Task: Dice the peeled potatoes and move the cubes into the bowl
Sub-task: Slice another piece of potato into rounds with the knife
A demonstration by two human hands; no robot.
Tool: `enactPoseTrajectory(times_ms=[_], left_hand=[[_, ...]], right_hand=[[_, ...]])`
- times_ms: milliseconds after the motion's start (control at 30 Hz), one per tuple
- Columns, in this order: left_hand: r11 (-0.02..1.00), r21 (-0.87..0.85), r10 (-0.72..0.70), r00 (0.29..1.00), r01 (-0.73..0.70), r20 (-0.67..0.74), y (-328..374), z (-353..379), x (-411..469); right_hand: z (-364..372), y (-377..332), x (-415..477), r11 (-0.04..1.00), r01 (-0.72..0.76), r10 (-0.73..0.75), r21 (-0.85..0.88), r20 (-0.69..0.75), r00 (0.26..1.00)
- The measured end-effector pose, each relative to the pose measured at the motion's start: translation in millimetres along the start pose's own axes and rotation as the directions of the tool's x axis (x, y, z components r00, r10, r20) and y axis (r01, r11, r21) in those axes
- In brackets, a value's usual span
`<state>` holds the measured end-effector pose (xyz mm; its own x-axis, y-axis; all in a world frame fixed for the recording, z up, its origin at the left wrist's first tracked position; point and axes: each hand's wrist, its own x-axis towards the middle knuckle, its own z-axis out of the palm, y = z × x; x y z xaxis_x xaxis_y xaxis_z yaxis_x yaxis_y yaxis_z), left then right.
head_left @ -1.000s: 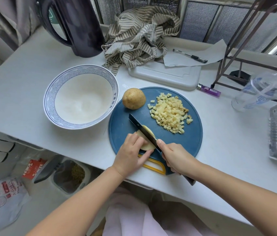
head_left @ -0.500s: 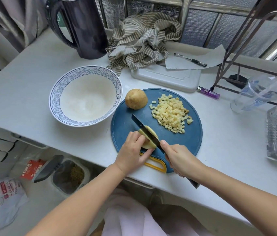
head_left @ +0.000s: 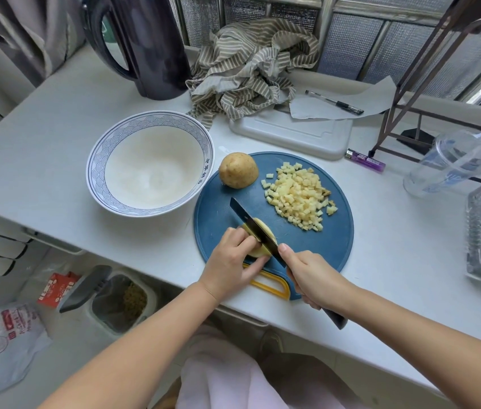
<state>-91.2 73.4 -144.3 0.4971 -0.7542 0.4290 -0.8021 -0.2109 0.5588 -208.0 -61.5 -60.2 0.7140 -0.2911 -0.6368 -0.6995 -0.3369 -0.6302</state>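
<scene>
Our left hand (head_left: 231, 265) pinches potato piece (head_left: 257, 252), right hand (head_left: 311, 274) grips knife (head_left: 251, 222), cutting board (head_left: 336, 246) 6 o'clock; blade beside knuckles risks cut.

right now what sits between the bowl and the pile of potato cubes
One brown potato, at the blue cutting board's edge, between the bowl and the cube pile; head view shows it.

We can read no word or number outright. Small blue characters stand on the inner rim of the white ceramic bowl with blue wave pattern (head_left: 150, 119), at its three o'clock, too small to make out. At eight o'clock, white lettering on the red carton (head_left: 56, 289) and red print on the white plastic bag (head_left: 3, 338) blur.
</scene>
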Motion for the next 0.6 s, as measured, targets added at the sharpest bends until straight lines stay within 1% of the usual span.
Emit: enactPoseTrajectory(times_ms=[267,600], left_hand=[[1.0,-0.002,-0.006,1.0,0.006,0.007,-0.5,0.8,-0.3],[1.0,0.004,-0.019,1.0,0.019,0.023,-2.2,1.4,1.0]], right_hand=[[0.2,-0.8,3.8,0.999,-0.01,0.012,-0.051,0.032,0.999],[2.2,-0.9,11.8,0.996,0.045,-0.044,-0.076,0.011,0.999]])
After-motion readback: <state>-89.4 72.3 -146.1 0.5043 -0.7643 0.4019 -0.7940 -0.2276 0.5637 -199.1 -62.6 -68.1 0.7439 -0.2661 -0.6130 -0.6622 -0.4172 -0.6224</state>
